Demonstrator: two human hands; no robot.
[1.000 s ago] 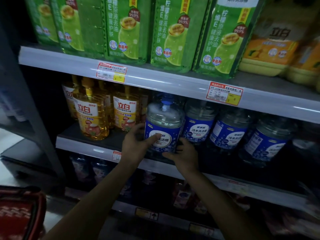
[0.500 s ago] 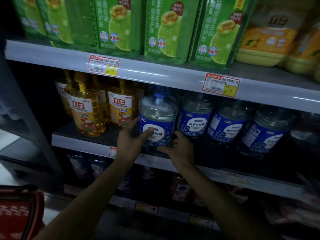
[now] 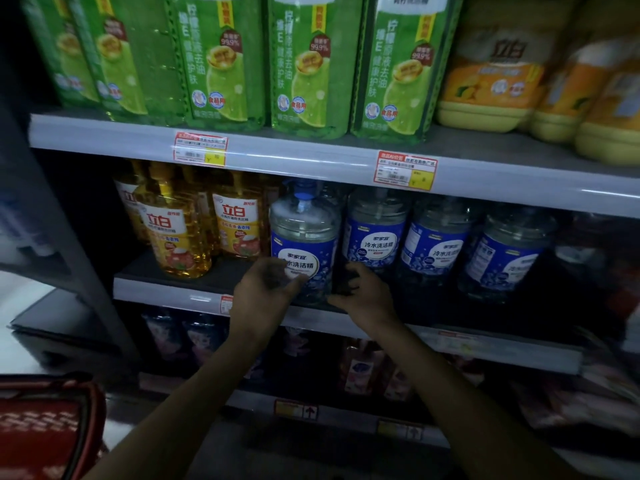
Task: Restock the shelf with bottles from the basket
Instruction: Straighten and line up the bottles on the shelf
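— Where to find the clear bottle point(image 3: 304, 233)?
— Upright on the middle shelf point(image 3: 166, 296), close to the front edge. Blue cap, blue label facing out. Leftmost in a row with three more blue-labelled bottles point(image 3: 375, 237), just right of the yellow bottles point(image 3: 176, 237).
— And the hands?
— Both up at it, one on either side of its lower half. Left hand point(image 3: 265, 289) in front of the label's lower left corner, fingers point(image 3: 277, 271) loosely bent and slightly apart, clasping nothing. Right hand point(image 3: 363, 296) low beside the bottle's right flank, fingers point(image 3: 346, 282) bent and blurred; impossible to tell whether touching the bottle or just short of it.
— Anything on the upper shelf point(image 3: 104, 133)?
— Green packs point(image 3: 311, 64) side by side, orange-and-yellow jugs point(image 3: 485, 91) to the right of them. Two red-and-yellow price tags point(image 3: 201, 148) stuck on the front rail.
— And the basket point(image 3: 45, 427)?
— Red, at the lower left corner, well apart from both hands. Contents hidden.
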